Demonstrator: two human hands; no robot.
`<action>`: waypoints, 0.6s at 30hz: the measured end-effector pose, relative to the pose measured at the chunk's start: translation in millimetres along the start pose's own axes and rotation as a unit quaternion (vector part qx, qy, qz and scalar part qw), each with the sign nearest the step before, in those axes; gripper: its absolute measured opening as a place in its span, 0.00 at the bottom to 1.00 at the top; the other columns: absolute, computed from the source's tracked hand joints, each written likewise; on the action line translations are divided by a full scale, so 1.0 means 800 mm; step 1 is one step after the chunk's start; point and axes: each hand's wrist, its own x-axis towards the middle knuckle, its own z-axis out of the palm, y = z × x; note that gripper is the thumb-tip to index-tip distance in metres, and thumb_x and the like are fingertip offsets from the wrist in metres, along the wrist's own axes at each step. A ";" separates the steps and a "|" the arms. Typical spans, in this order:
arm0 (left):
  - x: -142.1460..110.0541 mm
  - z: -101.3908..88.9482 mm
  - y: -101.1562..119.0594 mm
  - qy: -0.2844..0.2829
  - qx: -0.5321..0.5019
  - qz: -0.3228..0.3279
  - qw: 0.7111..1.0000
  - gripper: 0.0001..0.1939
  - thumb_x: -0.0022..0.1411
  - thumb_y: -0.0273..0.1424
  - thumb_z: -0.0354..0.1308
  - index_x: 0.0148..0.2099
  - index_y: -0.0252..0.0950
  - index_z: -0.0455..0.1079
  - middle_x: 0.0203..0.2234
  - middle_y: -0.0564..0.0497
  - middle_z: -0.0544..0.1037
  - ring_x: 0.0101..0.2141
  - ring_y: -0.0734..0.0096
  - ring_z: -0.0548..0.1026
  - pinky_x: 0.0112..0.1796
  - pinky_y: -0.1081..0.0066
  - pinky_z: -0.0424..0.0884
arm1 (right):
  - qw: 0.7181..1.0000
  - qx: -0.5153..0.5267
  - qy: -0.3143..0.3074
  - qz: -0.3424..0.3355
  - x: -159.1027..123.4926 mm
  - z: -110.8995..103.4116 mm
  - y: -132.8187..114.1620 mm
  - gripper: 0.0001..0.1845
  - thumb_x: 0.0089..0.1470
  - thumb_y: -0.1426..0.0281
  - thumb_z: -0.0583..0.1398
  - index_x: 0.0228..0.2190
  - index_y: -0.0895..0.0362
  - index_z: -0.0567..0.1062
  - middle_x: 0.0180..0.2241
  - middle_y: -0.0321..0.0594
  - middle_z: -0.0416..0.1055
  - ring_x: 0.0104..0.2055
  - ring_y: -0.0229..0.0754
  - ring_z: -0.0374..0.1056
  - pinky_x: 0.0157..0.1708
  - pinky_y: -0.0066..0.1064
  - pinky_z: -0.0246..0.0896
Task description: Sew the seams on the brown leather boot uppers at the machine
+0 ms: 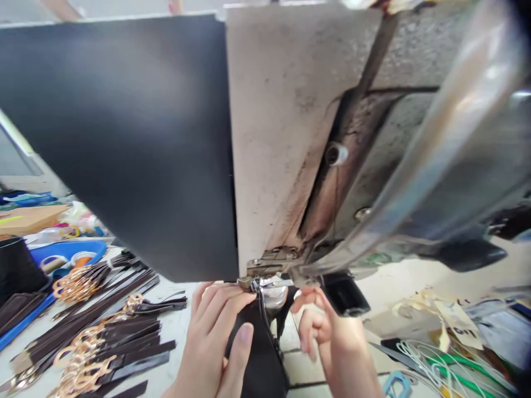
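A dark leather piece [259, 354] lies under the presser foot [254, 283] of a worn sewing machine [315, 138] that fills the upper view. My left hand [215, 340] presses flat on the piece, fingertips close to the foot. On the other side of the foot, my right hand [321, 326] pinches the piece with curled fingers. The needle point itself is hidden behind the machine head.
A black panel [124, 138] covers the upper left. Several dark straps with gold buckles [91, 337] lie at left beside a blue tray [70, 251]. Paper tags [456, 320], white cord and green-handled tools [448, 370] lie at right.
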 end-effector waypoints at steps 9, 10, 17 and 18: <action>-0.007 -0.020 0.001 -0.074 0.071 0.027 0.994 0.21 0.70 0.25 0.49 0.64 0.34 0.60 0.56 0.46 0.73 0.60 0.70 0.65 0.65 0.68 0.49 | 0.957 -0.232 -0.099 -0.146 -0.020 0.011 -0.004 0.18 0.61 0.55 0.62 0.27 0.56 0.75 0.20 0.32 0.63 0.18 0.33 0.58 0.18 0.24 0.54; -0.006 -0.020 0.002 -0.076 0.062 0.017 0.995 0.21 0.70 0.25 0.49 0.63 0.36 0.60 0.55 0.47 0.73 0.60 0.69 0.65 0.64 0.66 0.50 | 0.941 -0.274 -0.102 -0.170 -0.026 0.014 0.011 0.19 0.61 0.57 0.61 0.25 0.56 0.72 0.19 0.30 0.59 0.18 0.32 0.55 0.18 0.24 0.51; 0.001 -0.014 -0.003 -0.044 0.011 0.004 0.999 0.17 0.68 0.24 0.50 0.57 0.38 0.66 0.50 0.47 0.76 0.54 0.68 0.70 0.61 0.64 0.56 | 0.864 -0.349 -0.114 -0.345 -0.032 0.015 0.063 0.18 0.68 0.68 0.54 0.24 0.54 0.61 0.22 0.28 0.51 0.20 0.32 0.47 0.20 0.24 0.47; -0.005 -0.014 -0.004 -0.041 0.002 -0.007 0.999 0.16 0.68 0.25 0.50 0.57 0.39 0.67 0.49 0.47 0.77 0.52 0.66 0.72 0.60 0.62 0.59 | 0.859 -0.355 -0.114 -0.351 -0.031 0.015 0.062 0.19 0.68 0.68 0.55 0.24 0.54 0.60 0.22 0.28 0.49 0.20 0.32 0.47 0.19 0.24 0.46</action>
